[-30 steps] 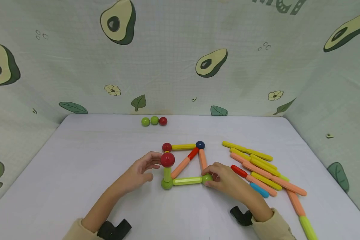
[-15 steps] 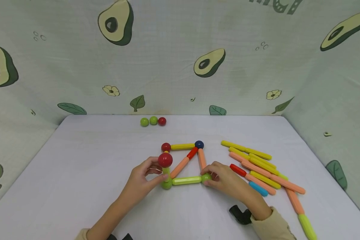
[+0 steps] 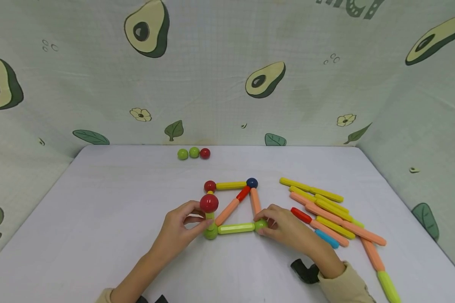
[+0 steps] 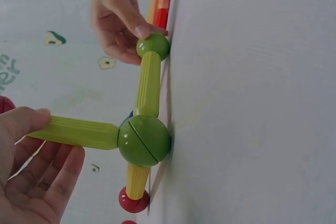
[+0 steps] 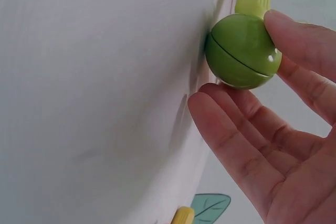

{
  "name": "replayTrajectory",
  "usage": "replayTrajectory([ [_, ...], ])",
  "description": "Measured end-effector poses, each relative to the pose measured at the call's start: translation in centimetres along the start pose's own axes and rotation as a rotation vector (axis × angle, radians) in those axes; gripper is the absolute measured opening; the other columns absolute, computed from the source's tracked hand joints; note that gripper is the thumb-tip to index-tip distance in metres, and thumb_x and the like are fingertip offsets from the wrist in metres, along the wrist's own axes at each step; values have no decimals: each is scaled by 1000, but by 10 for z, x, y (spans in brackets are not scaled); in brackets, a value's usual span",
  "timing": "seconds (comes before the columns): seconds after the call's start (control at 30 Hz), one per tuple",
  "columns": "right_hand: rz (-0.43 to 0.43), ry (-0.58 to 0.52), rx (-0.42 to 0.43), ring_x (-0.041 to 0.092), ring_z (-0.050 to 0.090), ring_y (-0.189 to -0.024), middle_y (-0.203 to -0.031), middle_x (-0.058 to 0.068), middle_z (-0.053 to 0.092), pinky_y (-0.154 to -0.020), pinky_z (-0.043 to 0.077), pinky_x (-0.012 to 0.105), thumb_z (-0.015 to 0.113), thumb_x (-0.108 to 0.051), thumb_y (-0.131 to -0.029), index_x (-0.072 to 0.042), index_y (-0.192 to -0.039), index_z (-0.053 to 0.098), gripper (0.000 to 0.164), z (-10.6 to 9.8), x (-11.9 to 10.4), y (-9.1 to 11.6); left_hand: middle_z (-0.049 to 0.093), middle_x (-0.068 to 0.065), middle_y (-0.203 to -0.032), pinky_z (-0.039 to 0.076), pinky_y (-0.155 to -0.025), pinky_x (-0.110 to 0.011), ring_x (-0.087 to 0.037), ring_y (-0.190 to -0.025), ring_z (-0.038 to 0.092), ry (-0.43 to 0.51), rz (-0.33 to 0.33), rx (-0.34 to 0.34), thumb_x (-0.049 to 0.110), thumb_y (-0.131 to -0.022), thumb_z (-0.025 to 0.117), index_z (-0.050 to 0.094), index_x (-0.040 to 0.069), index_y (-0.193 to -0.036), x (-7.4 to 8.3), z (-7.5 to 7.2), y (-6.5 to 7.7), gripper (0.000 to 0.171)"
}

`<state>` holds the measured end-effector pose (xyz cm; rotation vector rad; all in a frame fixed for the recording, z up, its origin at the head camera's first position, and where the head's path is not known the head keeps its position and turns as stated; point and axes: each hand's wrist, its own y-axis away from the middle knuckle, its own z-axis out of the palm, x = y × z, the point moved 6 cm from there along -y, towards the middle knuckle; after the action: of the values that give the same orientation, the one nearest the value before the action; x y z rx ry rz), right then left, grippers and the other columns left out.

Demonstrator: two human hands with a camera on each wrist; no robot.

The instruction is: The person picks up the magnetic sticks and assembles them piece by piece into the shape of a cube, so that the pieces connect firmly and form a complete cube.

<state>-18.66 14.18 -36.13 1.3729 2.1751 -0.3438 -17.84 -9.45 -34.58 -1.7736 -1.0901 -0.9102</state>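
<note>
A frame of rods and balls lies on the table. From its near-left green ball (image 4: 144, 141) rises a light green rod (image 4: 86, 132), topped by a large-looking red ball (image 3: 209, 203). My left hand (image 3: 180, 229) pinches this upright rod between thumb and fingers. Another light green rod (image 3: 236, 228) runs flat to the near-right green ball (image 5: 242, 51), which my right hand (image 3: 282, 223) holds with its thumb and fingers. Behind, a yellow rod (image 3: 230, 185) joins a red ball (image 3: 210, 186) to a blue ball (image 3: 252, 182). A red-and-orange diagonal (image 3: 227, 211) crosses the frame.
To the right lies a loose pile of yellow, orange, red and blue rods (image 3: 326, 210), with an orange-and-green pair (image 3: 381, 269) nearer the front. Two green balls (image 3: 183, 154) and a red ball (image 3: 205, 153) sit by the table's back edge, before a printed cloth (image 3: 212, 84).
My left hand has moved right and brought its thumb in, and now grips the upright rod it was beside. The right hand has stayed at its green ball.
</note>
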Motion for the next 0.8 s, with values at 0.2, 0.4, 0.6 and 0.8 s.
replayTrajectory([
  [0.2,-23,-7,32,12,56,-87,-100,-6,60,-75,51,26,68,-21,-85,-19,-107,65,22,-14,3,7,64,2,-96,54,-76,-19,-9,-88,61,-8,17,-5,4,-76,75,61,12,-104,4,-1,1,32],
  [0.4,100,46,125,16,54,-89,-101,1,61,-76,50,33,67,-20,-85,-13,-108,64,25,-44,23,16,64,3,-96,54,-75,-19,-9,-88,61,-27,22,-6,1,-76,74,61,12,-104,5,-1,1,33],
  [0.6,225,59,207,27,55,-96,-109,12,60,-82,50,45,66,-19,-86,-6,-113,60,30,-72,62,30,63,3,-96,54,-74,-19,-9,-89,61,-32,50,-8,-1,-75,74,60,13,-104,4,-2,2,34],
  [0.8,371,125,149,31,52,-92,-105,20,57,-81,49,50,66,-21,-86,2,-114,58,37,-86,106,44,63,3,-96,54,-74,-19,-9,-88,61,-28,59,-14,1,-76,74,60,13,-104,4,-2,2,34],
])
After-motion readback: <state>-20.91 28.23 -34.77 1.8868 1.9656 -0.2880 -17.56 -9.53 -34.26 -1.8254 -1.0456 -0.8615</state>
